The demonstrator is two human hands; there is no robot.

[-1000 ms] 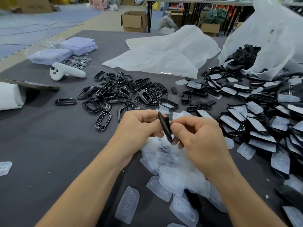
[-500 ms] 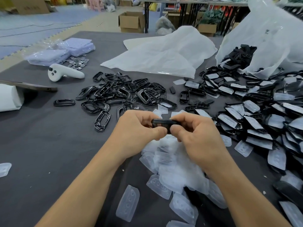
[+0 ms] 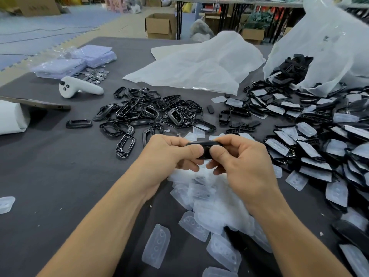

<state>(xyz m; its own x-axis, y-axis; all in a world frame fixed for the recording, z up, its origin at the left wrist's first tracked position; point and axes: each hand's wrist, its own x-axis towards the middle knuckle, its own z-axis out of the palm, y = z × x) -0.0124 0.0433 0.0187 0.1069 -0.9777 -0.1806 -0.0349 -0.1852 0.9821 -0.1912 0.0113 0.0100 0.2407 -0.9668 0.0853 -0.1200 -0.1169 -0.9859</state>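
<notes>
On the table (image 3: 50,176), the left hand (image 3: 165,154) and right hand (image 3: 243,162) hold 1 key-fob shell (image 3: 205,147) over a heap of button pads (image 3: 209,196). A heap of frames (image 3: 151,112) lies farther off. Padded shells (image 3: 319,140) spread right, up to a bag (image 3: 329,47). A controller (image 3: 79,87) lies far left, with coins (image 3: 95,73) behind it.

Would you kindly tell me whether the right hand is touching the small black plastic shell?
Touching. The head view shows the right hand pinching the right end of the small black plastic shell between thumb and fingers.
</notes>
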